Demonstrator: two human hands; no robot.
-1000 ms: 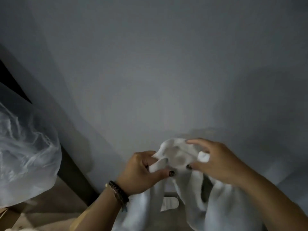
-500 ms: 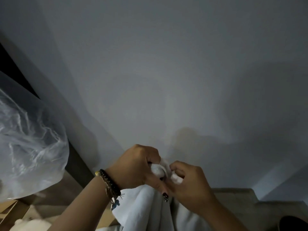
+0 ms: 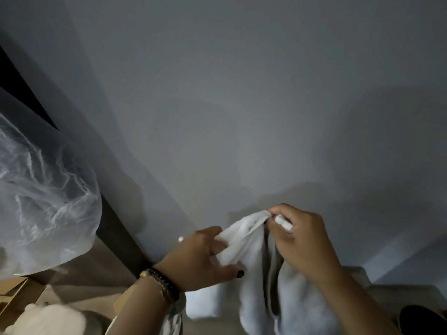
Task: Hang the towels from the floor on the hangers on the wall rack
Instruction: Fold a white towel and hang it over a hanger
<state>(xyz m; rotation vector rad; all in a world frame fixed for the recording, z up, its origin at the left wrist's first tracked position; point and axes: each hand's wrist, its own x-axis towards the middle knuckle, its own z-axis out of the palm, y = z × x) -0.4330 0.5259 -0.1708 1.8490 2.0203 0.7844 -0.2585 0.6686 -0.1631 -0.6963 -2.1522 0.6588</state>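
A white towel (image 3: 261, 293) hangs in front of me, low in the view, before a plain grey wall. My left hand (image 3: 200, 257) grips a fold of its upper edge at the left. My right hand (image 3: 302, 240) pinches the top edge higher up and to the right, with a small white piece (image 3: 283, 222) sticking out between its fingers. The cloth is stretched between the two hands and drapes down out of view. No hanger or wall rack shows here.
A crumpled clear plastic sheet (image 3: 41, 204) bulges at the left over a wooden frame (image 3: 14, 298). A dark strip (image 3: 121, 238) runs diagonally down the wall. A pale bundle (image 3: 46, 320) lies on the beige floor (image 3: 391, 301) at bottom left.
My hands, which were bunched close together on the towel, have moved apart. The right hand rose up and to the right, spreading the towel's top edge between them.
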